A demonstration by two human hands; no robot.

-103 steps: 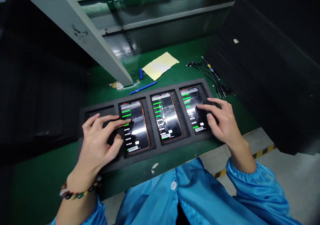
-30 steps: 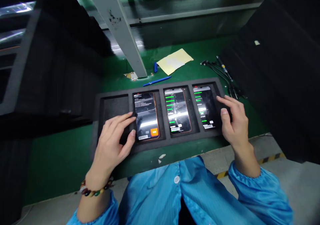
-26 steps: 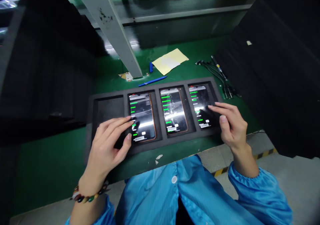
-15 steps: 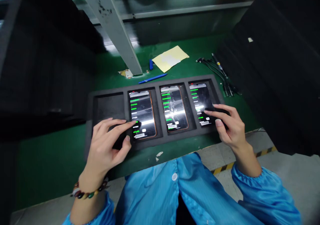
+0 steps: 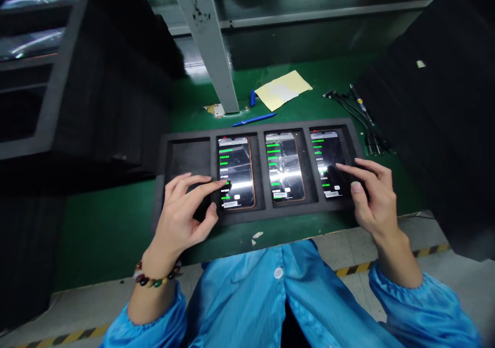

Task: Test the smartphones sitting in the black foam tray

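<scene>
A black foam tray (image 5: pixel 260 175) with a row of compartments lies on the green table. Lit phones lie in three of them: a left phone (image 5: pixel 242 165), a middle phone (image 5: pixel 290 178) and a right phone (image 5: pixel 327 154). Over the left part of the tray is my left hand (image 5: pixel 183 214), fingers apart, its index fingertip at the left phone's screen. My right hand (image 5: pixel 373 196) is also open, with its index fingertip at or just above the right phone's screen. Neither hand holds anything.
Behind the tray lie a blue pen (image 5: pixel 254 119), its cap (image 5: pixel 252 98) and yellow paper (image 5: pixel 284 90). Black cables (image 5: pixel 359 113) lie at the back right. Dark stacks (image 5: pixel 112 80) stand on both sides, and a grey post (image 5: pixel 209 38) rises behind.
The whole view has shifted, so the tray and hands appear farther right. My right index fingertip has moved slightly up the right phone's screen. My left index finger stays at the left phone.
</scene>
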